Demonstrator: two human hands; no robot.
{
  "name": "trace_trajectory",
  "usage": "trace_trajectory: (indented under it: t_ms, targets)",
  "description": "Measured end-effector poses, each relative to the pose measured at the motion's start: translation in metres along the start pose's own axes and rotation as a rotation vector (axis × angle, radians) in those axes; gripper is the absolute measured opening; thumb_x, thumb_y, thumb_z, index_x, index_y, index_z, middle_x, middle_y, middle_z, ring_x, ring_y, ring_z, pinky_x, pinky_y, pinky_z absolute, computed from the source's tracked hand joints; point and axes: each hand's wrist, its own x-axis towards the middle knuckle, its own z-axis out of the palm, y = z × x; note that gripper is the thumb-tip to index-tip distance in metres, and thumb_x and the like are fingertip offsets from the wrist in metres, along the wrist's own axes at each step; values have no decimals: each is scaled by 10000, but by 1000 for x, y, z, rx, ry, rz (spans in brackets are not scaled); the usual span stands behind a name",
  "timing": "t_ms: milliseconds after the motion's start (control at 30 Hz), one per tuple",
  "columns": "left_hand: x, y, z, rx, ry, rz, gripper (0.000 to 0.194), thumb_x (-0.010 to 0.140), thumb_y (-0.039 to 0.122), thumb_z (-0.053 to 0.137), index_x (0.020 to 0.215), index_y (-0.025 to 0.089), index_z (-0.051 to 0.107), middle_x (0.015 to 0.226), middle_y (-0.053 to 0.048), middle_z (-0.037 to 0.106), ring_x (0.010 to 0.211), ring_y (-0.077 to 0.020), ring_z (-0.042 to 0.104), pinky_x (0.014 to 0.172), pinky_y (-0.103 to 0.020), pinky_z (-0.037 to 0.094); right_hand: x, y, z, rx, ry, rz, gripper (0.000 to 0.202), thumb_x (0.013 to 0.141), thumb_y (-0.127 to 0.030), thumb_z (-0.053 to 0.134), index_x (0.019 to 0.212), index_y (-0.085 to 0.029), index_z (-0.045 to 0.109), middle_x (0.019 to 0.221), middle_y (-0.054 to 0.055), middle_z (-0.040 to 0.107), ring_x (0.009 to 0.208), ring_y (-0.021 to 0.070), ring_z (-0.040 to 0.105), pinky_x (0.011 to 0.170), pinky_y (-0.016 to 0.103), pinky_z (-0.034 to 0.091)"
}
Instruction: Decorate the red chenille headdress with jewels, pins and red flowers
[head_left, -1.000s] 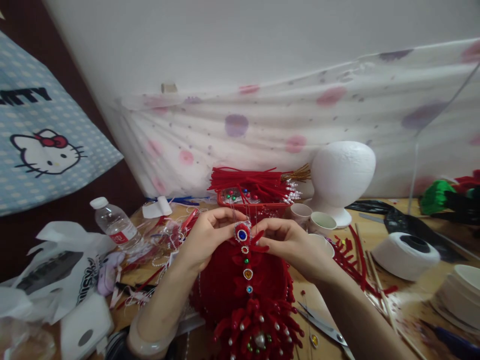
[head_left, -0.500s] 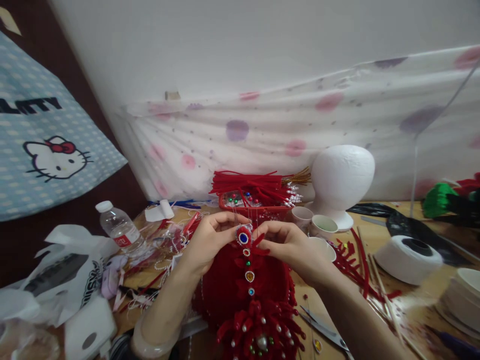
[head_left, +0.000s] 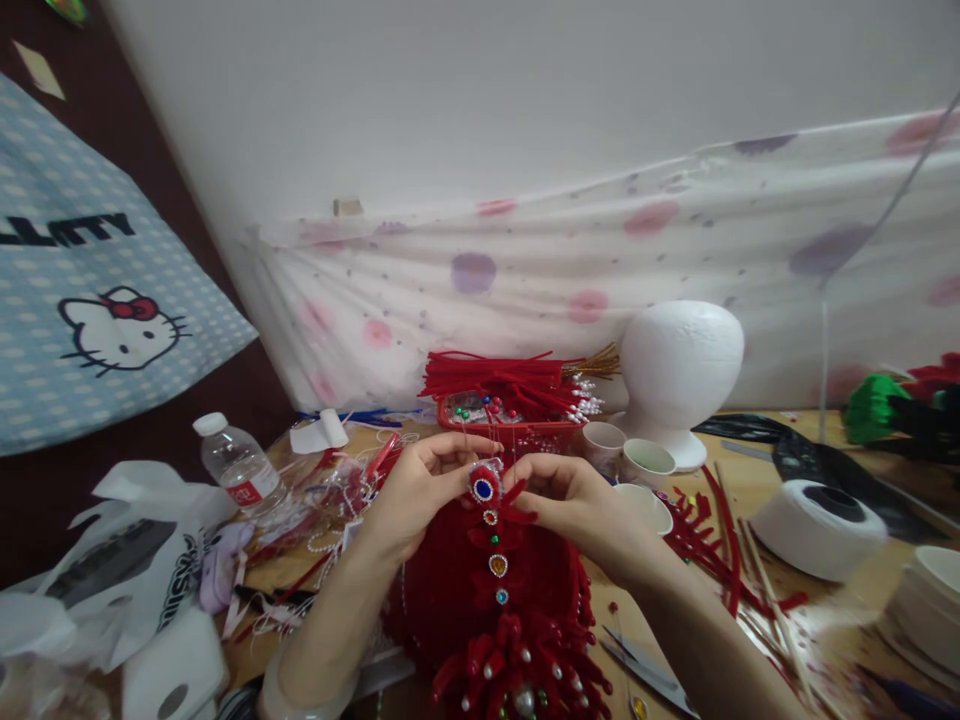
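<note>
A red velvet headdress (head_left: 450, 580) stands on the table before me, with a column of rhinestone-edged gems down its middle. At its front is a red velvet flower (head_left: 525, 665) set with pearls. My left hand (head_left: 427, 490) pinches the left side of the top piece, beside a blue oval gem (head_left: 484, 489). From the right, my right hand (head_left: 570, 495) is closed on the same top piece, by some narrow red petals. Thin wires rise between the two hands. Both sets of fingertips are partly hidden behind the ornament.
Behind the headdress stands a red basket (head_left: 510, 432) topped with red velvet stems. A white foam head (head_left: 681, 375) and cups (head_left: 649, 458) are at the right, with scissors (head_left: 649, 672) nearer. Left are a water bottle (head_left: 240, 470), plastic bags (head_left: 142, 560) and tangled beads.
The view has tilted slightly, so most things sit a little lower in the picture. Both hands keep their place on the headdress's top piece, with hardly any finger movement.
</note>
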Motion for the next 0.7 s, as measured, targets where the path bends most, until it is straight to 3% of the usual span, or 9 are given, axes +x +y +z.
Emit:
trace_trajectory:
  t_ms: [333, 700]
  targets:
    - [-1, 1, 2, -22, 26, -43, 319, 596, 320, 864, 858, 162, 774, 839, -49, 759, 671, -126, 630, 601, -213, 468, 1, 2, 0, -5, -1, -7, 281, 668, -404, 830, 723, -180, 670, 731, -18, 663, 664, 107, 568, 657, 247, 443]
    - [-2, 2, 3, 3, 68, -19, 254, 572, 289, 856, 720, 148, 705, 675, 3, 674, 584, -106, 569, 546, -206, 434, -1, -1, 1, -47, 10, -13, 134, 686, -289, 762, 707, -190, 674, 728, -18, 666, 655, 108, 567, 654, 249, 451]
